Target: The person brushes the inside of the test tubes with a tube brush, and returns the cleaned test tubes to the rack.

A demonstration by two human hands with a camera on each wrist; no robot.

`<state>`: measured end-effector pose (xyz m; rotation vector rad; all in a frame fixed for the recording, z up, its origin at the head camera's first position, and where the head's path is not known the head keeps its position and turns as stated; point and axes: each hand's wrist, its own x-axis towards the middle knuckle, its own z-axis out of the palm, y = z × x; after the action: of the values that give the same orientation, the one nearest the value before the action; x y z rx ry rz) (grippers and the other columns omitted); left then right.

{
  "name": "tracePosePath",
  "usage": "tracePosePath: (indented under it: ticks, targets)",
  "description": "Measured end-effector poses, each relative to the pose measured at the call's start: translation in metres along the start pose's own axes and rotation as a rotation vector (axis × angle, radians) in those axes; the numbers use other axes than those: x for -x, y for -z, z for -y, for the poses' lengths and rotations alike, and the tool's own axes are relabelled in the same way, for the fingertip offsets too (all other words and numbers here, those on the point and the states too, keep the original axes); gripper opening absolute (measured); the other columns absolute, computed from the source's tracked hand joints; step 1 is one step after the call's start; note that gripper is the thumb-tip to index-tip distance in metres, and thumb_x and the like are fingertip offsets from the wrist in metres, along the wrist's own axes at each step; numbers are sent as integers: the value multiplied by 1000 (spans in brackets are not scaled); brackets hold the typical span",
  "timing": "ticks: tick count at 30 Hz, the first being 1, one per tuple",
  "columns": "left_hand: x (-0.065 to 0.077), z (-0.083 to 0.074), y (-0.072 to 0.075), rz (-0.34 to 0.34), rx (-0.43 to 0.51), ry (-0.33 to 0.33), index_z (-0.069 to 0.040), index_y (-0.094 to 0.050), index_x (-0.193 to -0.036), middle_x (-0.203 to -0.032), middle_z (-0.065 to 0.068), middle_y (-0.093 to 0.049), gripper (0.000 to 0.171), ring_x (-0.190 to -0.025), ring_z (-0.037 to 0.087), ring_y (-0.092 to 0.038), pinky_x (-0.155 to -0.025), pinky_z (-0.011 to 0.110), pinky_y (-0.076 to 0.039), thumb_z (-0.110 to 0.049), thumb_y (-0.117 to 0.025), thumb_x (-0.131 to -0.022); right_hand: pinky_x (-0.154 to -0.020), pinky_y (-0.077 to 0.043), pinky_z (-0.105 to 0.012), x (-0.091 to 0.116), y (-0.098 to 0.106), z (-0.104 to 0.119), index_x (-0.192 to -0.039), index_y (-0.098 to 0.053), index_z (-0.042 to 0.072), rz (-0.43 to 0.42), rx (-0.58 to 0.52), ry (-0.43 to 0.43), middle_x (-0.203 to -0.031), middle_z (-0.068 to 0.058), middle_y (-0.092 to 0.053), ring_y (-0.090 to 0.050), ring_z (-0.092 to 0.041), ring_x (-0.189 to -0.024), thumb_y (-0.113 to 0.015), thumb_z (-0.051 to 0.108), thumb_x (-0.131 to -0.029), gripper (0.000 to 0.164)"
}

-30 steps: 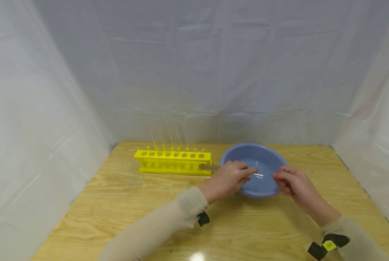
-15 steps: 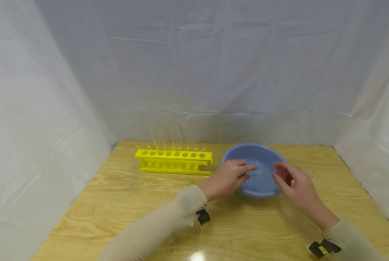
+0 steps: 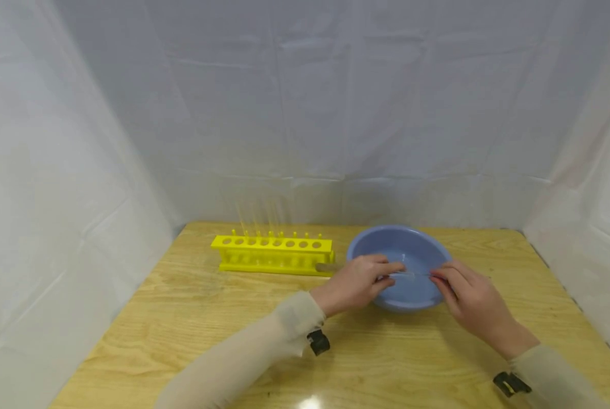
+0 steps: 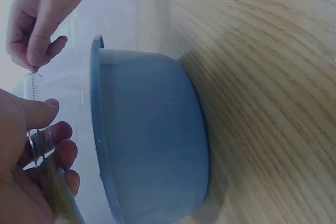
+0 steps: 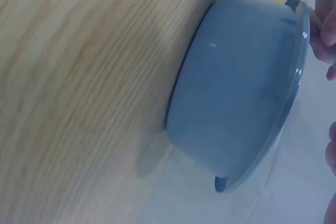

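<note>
A blue plastic basin [image 3: 409,296] stands on the table, and both hands are over it. My left hand [image 3: 353,284] grips a clear glass test tube [image 4: 34,85] lying roughly level, its mouth toward the right hand. Inside the tube is a test tube brush [image 4: 59,195], whose brownish bristles fill the closed end, left of the left hand. The right hand [image 3: 476,298] pinches the end of the brush's twisted wire just outside the tube's mouth. The right wrist view shows only a few fingertips at its edge.
Left of the basin, a yellow test tube rack [image 3: 274,245] has a row of holes and upright pegs. Several thin clear tubes [image 3: 256,220] rise behind its left half. White sheeting [image 3: 305,113] closes off the back and both sides of the wooden table [image 3: 208,335].
The right hand loosens its fingers, then pinches the wire again and tilts slightly. The left hand, with tube and brush, stays almost in place over the basin.
</note>
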<state>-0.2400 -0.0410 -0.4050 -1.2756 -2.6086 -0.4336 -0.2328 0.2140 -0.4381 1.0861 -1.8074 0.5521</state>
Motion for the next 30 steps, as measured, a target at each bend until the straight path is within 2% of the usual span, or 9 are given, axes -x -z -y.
tracePosePath:
  ticks: [5, 9, 15, 17, 19, 22, 24, 27, 30]
  targets:
    - [0, -1, -2, -40, -74, -38, -17, -63, -136, -102, -2, -67, 34, -82, 8, -61, -76, 20, -49, -23, -60, -103, -57, -42, -17, 2, 2, 5, -90, -67, 4, 92, -121, -199, -79, 1, -60, -50, -4, -64, -61, 14, -101, 15]
    - [0, 0, -5, -73, -126, -49, -16, -65, -134, -101, -2, -67, 34, -86, 12, -65, -79, 25, -52, -20, -64, -100, -53, -40, -19, 0, 6, 11, -86, -64, 11, 200, -323, -555, -68, 3, -55, -46, -5, -57, -69, 0, -92, 13]
    - [0, -1, -7, -111, -231, -82, -19, -66, -131, -97, -3, -66, 32, -80, 15, -65, -76, 27, -52, -21, -65, -99, -51, -45, -31, -14, 14, 10, -84, -59, 0, 335, -845, -1175, -68, -2, -56, -50, -16, -54, -59, 18, -103, 26]
    - [-1, -2, -6, -124, -261, -97, -18, -67, -130, -96, -2, -66, 31, -78, 15, -64, -74, 28, -53, -21, -66, -99, -52, -44, -30, -16, 15, 8, -83, -60, 3, 325, -1004, -1322, -70, 0, -58, -50, -13, -54, -58, 19, -103, 26]
    - [-1, -1, -5, -132, -269, -98, -17, -67, -129, -96, -2, -67, 32, -79, 16, -65, -74, 29, -53, -19, -67, -97, -53, -44, -29, -15, 13, 7, -82, -63, 7, 308, -1060, -1374, -70, 2, -60, -51, -11, -54, -59, 20, -103, 25]
    - [-2, 0, -4, -108, -239, -70, -17, -66, -131, -101, -2, -69, 33, -86, 16, -68, -80, 28, -55, -20, -65, -99, -54, -49, -27, -10, 9, 10, -86, -68, 8, 279, -898, -1190, -70, 3, -63, -56, -10, -55, -62, 17, -101, 18]
    - [-2, 1, -3, -85, -197, -42, -17, -65, -133, -107, -2, -70, 33, -93, 15, -69, -85, 27, -55, -21, -63, -100, -56, -51, -24, -5, 5, 11, -93, -70, 7, 255, -665, -899, -75, 3, -66, -59, -9, -59, -68, 12, -96, 7]
    - [-2, 3, -2, -45, -126, -11, -17, -63, -136, -115, -1, -70, 34, -100, 14, -69, -90, 24, -53, -24, -60, -102, -59, -49, -18, 1, 0, 8, -102, -71, 4, 174, -303, -449, -84, 0, -68, -60, -8, -66, -68, 20, -97, 16]
    - [-1, 5, -2, -22, -73, 8, -17, -61, -138, -119, -1, -70, 35, -102, 12, -68, -91, 23, -53, -24, -59, -103, -61, -50, -18, 3, -3, 4, -102, -71, 2, 107, -99, -153, -90, -3, -68, -61, -9, -69, -59, 32, -102, 33]
